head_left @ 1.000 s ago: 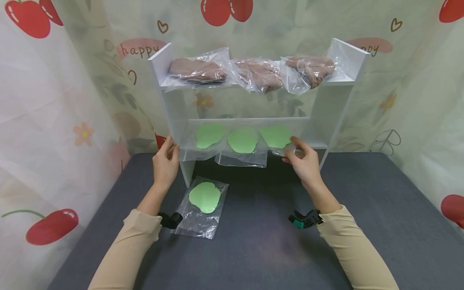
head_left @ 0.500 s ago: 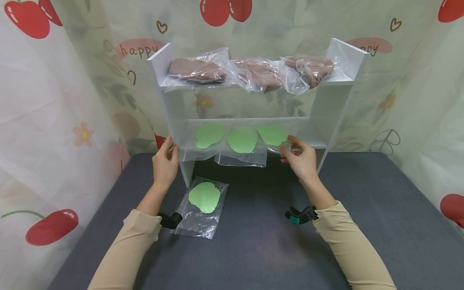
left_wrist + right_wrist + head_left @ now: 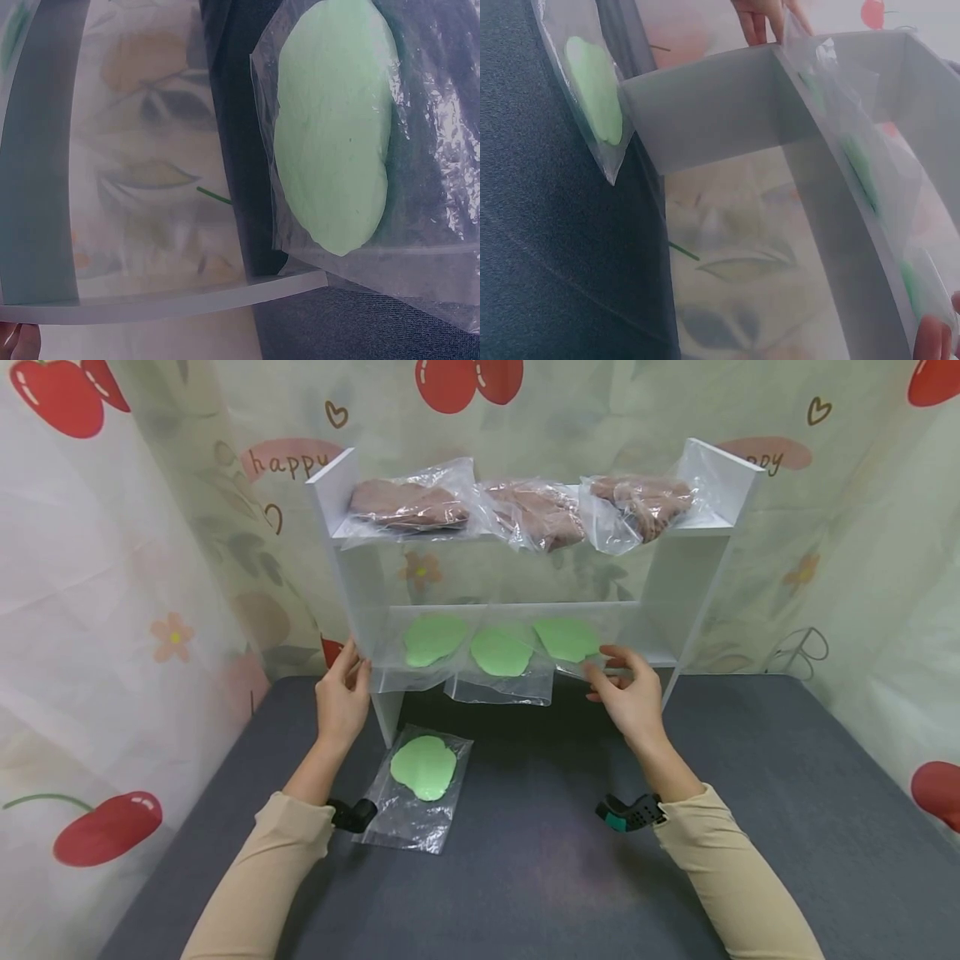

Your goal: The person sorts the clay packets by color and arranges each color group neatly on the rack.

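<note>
My left hand point(image 3: 343, 697) grips the left side panel of a white two-tier shelf point(image 3: 686, 585). Near the right end of the lower tier, my right hand point(image 3: 628, 697) pinches the front corner of a clear plastic bag with a flat green piece point(image 3: 567, 638) inside. Two similar bags with green pieces lie to its left, a middle one point(image 3: 501, 652) and a left one point(image 3: 435, 640), their front ends hanging over the edge. Right fingers point(image 3: 931, 341) show at the bag's edge in the right wrist view. Another bagged green piece point(image 3: 423, 768) lies on the table.
On the upper tier sit three clear bags of brownish pieces, left point(image 3: 408, 506), middle point(image 3: 536, 514) and right point(image 3: 641, 502). The dark table point(image 3: 525, 877) extends in front of the shelf. Patterned curtains point(image 3: 195, 527) stand behind and at both sides.
My right hand has shifted the right-hand bag leftward on the lower tier, then slightly back to the right. My left hand has stayed at the side panel.
</note>
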A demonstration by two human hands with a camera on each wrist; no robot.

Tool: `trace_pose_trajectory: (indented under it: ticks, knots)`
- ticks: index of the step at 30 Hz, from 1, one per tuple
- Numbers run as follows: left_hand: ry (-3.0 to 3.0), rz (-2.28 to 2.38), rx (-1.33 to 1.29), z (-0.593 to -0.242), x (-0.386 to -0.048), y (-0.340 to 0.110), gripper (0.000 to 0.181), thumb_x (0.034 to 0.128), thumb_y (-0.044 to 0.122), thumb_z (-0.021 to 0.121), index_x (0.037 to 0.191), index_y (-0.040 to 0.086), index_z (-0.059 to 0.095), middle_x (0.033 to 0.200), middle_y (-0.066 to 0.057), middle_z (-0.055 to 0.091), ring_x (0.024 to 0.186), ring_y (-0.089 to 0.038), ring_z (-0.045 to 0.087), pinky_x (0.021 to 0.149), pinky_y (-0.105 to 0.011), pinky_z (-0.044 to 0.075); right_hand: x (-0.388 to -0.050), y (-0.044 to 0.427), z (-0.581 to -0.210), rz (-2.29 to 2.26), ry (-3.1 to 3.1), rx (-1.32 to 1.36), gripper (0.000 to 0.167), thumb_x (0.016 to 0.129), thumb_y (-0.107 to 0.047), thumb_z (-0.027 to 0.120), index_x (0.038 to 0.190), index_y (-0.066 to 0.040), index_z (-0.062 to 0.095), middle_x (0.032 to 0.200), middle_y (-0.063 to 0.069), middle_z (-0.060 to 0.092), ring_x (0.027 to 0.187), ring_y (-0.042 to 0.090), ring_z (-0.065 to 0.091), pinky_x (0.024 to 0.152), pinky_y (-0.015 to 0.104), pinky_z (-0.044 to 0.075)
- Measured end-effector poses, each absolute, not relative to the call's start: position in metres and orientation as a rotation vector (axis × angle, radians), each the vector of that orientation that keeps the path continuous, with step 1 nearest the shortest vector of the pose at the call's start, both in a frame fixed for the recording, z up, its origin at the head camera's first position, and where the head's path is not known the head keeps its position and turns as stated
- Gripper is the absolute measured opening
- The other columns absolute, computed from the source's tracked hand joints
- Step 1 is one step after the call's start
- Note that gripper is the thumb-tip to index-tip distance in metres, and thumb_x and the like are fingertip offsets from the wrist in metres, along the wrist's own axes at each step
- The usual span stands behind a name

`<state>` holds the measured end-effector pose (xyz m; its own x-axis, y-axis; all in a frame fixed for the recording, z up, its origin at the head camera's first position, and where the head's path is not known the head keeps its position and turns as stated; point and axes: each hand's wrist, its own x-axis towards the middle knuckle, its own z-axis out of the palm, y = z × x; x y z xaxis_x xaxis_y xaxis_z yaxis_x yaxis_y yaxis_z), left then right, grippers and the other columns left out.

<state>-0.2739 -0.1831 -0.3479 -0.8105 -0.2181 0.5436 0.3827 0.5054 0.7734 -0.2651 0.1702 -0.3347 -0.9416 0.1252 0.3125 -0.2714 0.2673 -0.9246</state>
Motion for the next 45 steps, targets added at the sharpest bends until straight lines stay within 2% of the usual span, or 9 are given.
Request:
trace_pose_trajectory:
  ticks: [6, 14, 26, 32, 34, 40, 45]
  knots:
    - [-2.153, -1.316, -0.139, -0.347, -0.273, -0.184, 0.049, 0.0954, 0.01, 0.052, 0.142, 0.015, 0.041, 0.137, -0.015, 0.051, 0.115, -0.033, 0.059, 0.09, -0.049, 0.051, -0.256, 0.177, -0.338, 1.695, -2.229, 0.166, 0.042, 0.091, -0.024, 0.061, 0.126, -0.003, 0.054, 0.104, 0.0, 0.046, 0.061, 0.0, 0.059, 0.063, 0.023, 0.058]
    - [-2.146, -1.311, -0.143, -0.347, -0.273, -0.183, 0.048, 0.0953, 0.01, 0.052, 0.142, 0.016, 0.041, 0.136, -0.016, 0.052, 0.114, -0.034, 0.059, 0.088, -0.05, 0.052, -0.236, 0.176, -0.345, 1.706, -2.262, 0.238, 0.035, 0.094, -0.023, 0.056, 0.122, -0.003, 0.056, 0.099, 0.0, 0.049, 0.063, 0.0, 0.059, 0.063, 0.019, 0.056]
    - [-2.142, -1.308, -0.149, -0.348, -0.273, -0.183, 0.049, 0.0951, 0.007, 0.051, 0.143, 0.015, 0.04, 0.138, -0.015, 0.05, 0.115, -0.034, 0.059, 0.089, -0.05, 0.051, -0.217, 0.156, -0.375, 1.744, -2.372, 0.345, 0.025, 0.092, -0.012, 0.058, 0.113, 0.001, 0.058, 0.099, 0.018, 0.056, 0.063, 0.004, 0.061, 0.062, 0.022, 0.057]
    - [-2.138, -1.312, -0.159, -0.348, -0.273, -0.182, 0.049, 0.0951, 0.008, 0.051, 0.143, 0.015, 0.04, 0.139, -0.014, 0.049, 0.116, -0.034, 0.058, 0.09, -0.05, 0.051, -0.213, 0.143, -0.386, 1.773, -2.451, 0.39, 0.024, 0.09, -0.01, 0.06, 0.112, 0.0, 0.059, 0.097, 0.02, 0.058, 0.065, 0.008, 0.064, 0.061, 0.023, 0.057]
    - [-2.137, -1.313, -0.158, -0.348, -0.273, -0.182, 0.049, 0.095, 0.008, 0.052, 0.142, 0.015, 0.04, 0.138, -0.014, 0.05, 0.116, -0.034, 0.058, 0.09, -0.05, 0.051, -0.212, 0.139, -0.39, 1.781, -2.483, 0.417, 0.025, 0.09, -0.01, 0.061, 0.113, 0.0, 0.059, 0.096, 0.02, 0.058, 0.066, 0.011, 0.064, 0.062, 0.025, 0.057]
    - [-2.134, -1.316, -0.153, -0.348, -0.273, -0.182, 0.049, 0.0949, 0.008, 0.052, 0.142, 0.015, 0.041, 0.138, -0.015, 0.05, 0.117, -0.033, 0.058, 0.09, -0.049, 0.051, -0.211, 0.125, -0.403, 1.779, -2.583, 0.528, 0.029, 0.089, -0.009, 0.061, 0.116, -0.001, 0.056, 0.099, 0.019, 0.059, 0.075, 0.032, 0.066, 0.062, 0.024, 0.057]
    - [-2.135, -1.314, -0.152, -0.349, -0.274, -0.183, 0.048, 0.0953, 0.01, 0.052, 0.142, 0.015, 0.041, 0.138, -0.014, 0.05, 0.117, -0.032, 0.058, 0.091, -0.048, 0.051, -0.209, 0.114, -0.411, 1.825, -2.637, 0.628, 0.034, 0.09, -0.009, 0.06, 0.122, 0.001, 0.051, 0.105, 0.024, 0.059, 0.082, 0.039, 0.066, 0.066, 0.028, 0.058]
